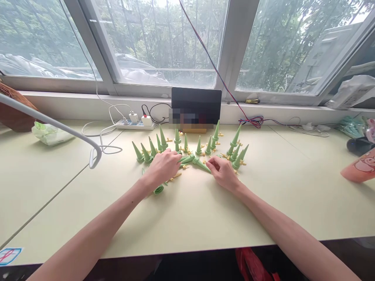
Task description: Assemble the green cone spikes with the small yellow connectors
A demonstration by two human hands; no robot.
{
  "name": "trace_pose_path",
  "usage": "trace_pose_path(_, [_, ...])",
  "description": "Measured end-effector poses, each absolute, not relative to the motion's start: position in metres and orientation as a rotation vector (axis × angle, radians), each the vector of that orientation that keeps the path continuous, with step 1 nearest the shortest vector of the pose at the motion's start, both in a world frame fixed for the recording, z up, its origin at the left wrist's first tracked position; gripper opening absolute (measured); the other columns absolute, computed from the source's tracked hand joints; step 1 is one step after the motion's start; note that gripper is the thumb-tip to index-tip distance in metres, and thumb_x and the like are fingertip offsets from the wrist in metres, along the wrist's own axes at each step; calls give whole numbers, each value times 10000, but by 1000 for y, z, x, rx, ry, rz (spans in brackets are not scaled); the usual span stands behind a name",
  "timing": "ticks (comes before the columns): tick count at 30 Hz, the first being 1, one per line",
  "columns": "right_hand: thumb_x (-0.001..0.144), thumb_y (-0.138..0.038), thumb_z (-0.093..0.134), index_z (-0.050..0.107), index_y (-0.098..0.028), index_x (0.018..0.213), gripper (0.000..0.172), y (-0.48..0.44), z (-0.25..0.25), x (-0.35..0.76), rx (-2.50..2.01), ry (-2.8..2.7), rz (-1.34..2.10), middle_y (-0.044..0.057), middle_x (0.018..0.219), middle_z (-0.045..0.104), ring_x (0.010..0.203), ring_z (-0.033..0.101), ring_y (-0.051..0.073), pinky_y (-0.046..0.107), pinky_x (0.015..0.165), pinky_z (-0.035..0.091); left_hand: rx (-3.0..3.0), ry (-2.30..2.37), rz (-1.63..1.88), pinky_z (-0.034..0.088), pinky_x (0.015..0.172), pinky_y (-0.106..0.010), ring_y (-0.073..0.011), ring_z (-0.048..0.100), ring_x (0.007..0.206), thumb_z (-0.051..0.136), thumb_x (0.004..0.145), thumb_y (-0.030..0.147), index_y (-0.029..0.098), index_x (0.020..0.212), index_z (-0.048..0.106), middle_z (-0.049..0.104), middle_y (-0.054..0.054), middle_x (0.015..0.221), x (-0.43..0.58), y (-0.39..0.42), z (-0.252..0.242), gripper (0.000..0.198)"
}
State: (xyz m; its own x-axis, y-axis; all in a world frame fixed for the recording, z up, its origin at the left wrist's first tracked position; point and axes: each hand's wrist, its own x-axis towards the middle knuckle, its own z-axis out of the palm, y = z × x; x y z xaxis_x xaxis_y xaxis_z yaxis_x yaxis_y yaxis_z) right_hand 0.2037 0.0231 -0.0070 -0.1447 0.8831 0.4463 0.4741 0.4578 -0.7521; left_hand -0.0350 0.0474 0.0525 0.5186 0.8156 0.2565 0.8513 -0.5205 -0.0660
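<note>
Left hand [165, 166] curls palm-down over the green plastic pieces, its fingertips hidden, so I cannot tell what it grips. Right hand [224, 173] has bent fingers by the tip of a green conical spike [200, 164] lying on the tabletop [205, 218] between the hands; whether they pinch it is unclear. Upright green spikes [199, 146] stand close by, and a knuckle brushing one could topple its neighbours. Loose yellow fittings [177, 175] might scatter if swept by the left wrist. Pixelation masks the dark screen's [196, 99] lower part.
</note>
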Motion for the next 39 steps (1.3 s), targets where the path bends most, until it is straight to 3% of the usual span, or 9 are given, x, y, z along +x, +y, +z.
trace_pose_path(11, [973,-386,490,308,-217,603,445,25,-7,203,-1165,-1786,426,-54,540,287,516,268,112,262,504,242,-2615,-1452,-81,387,579,-290,-240,626,811,527,936,189,181,705,608,656,-72,816,-42,47,41,245])
trace_pose_path(15, [973,-369,510,385,-209,610,416,21,-6,202,-1157,-1796,444,-51,538,332,510,289,110,259,502,260,-2644,-1444,-105,413,603,-298,-249,623,837,534,948,211,174,701,615,662,-80,827,-42,48,37,263])
trace_pose_path(18, [970,-324,536,529,-196,686,312,14,-4,196,-1131,-1853,489,-36,565,449,508,357,113,256,510,307,-2670,-1417,-137,415,603,-298,-247,620,848,537,950,210,175,688,605,663,-76,807,-41,47,37,272])
trace_pose_path(21, [960,-257,573,655,-194,873,135,6,-6,184,-1066,-1963,480,14,760,622,598,500,129,261,588,411,-2672,-1388,-187,402,586,-292,-247,620,851,561,942,214,177,686,592,658,-75,785,-39,44,37,260])
trace_pose_path(25, [956,-208,589,676,-240,1150,215,0,-10,169,-997,-2142,417,68,1158,648,630,546,108,287,693,487,-2639,-1342,-342,395,573,-288,-242,618,821,561,948,219,170,744,593,643,-81,797,-37,42,34,213])
trace_pose_path(28, [970,-194,564,626,-286,1252,303,-2,-9,165,-974,-2317,332,61,1289,605,716,583,126,281,691,482,-2600,-1310,-565,400,579,-281,-232,617,799,522,966,219,170,817,583,633,-77,828,-38,43,32,168])
trace_pose_path(31, [977,-167,523,619,-277,1216,280,-3,-5,166,-971,-2413,269,51,1271,615,782,599,146,271,678,467,-2553,-1331,-805,387,573,-265,-197,608,707,505,973,231,183,890,551,634,-54,842,-38,42,31,107])
trace_pose_path(36, [1017,-175,439,631,-227,1050,202,-2,-7,167,-1075,-2395,219,67,1181,629,736,586,141,265,643,440,-2552,-1488,-1046,334,519,-243,-136,459,461,445,1003,283,212,947,468,536,40,642,-36,39,33,93])
trace_pose_path(39, [1013,-155,433,622,-207,1019,196,0,-10,167,-1167,-2346,149,90,1157,623,751,587,154,262,609,414,-2570,-1537,-1169,326,507,-235,-121,412,432,425,1010,316,222,968,438,550,42,661,-36,38,34,104])
